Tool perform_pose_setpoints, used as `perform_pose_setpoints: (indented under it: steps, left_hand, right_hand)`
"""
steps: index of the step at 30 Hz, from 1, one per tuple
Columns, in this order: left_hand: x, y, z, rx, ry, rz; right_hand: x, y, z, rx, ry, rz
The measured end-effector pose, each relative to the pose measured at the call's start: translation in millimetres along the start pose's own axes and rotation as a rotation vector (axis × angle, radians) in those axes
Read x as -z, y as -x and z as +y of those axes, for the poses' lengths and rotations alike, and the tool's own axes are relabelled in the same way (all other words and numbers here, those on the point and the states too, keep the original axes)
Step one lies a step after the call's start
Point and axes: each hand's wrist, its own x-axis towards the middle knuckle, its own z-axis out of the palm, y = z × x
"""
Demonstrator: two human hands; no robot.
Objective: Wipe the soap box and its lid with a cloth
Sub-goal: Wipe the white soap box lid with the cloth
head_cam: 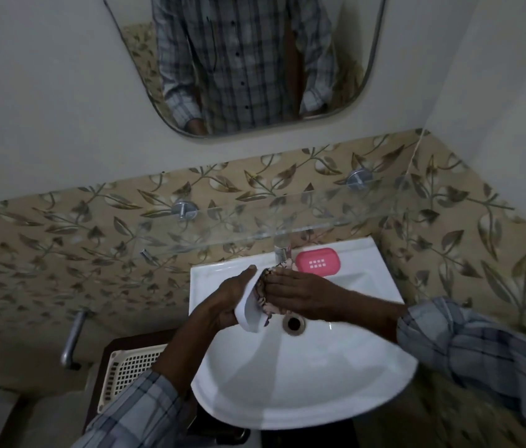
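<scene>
Your left hand [226,299] is curled around a white lid [248,310], held over the white sink [303,383] just this side of the tap. Your right hand [300,294] lies flat, fingers together, pressing a patterned cloth [263,294] against the lid's inner face. Beyond your right fingertips, on the sink's back ledge, sits the pink soap box [318,260]; you cannot tell whether anything is in it. The sink bowl holds nothing but its drain [294,323], just below your right wrist. A cream slotted basket [129,370] stands beside your left forearm.
</scene>
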Motion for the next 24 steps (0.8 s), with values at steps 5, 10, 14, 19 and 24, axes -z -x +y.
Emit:
perform_pose_setpoints:
  steps: [5,10,14,19,24]
  left_hand:
    - [-1,-6,-16,-0.081,-0.064,0.196]
    - [-7,-13,-36,-0.165,-0.032,0.313]
    - [-7,-11,-54,-0.658,-0.206,0.217]
    - [1,-13,-65,-0.952,-0.388,0.115]
    - [5,-9,-58,-0.957,-0.669,0.040]
  right_hand:
    - [-11,-16,-65,-0.311,-0.244,0.129]
    - [7,-35,-85,-1.091,-0.931,0.174]
    - [24,-44,-76,-1.392,-1.634,0.480]
    - [47,-56,-58,-1.385,-1.940,0.796]
    - [49,-48,-67,-1.250,-1.570,0.717]
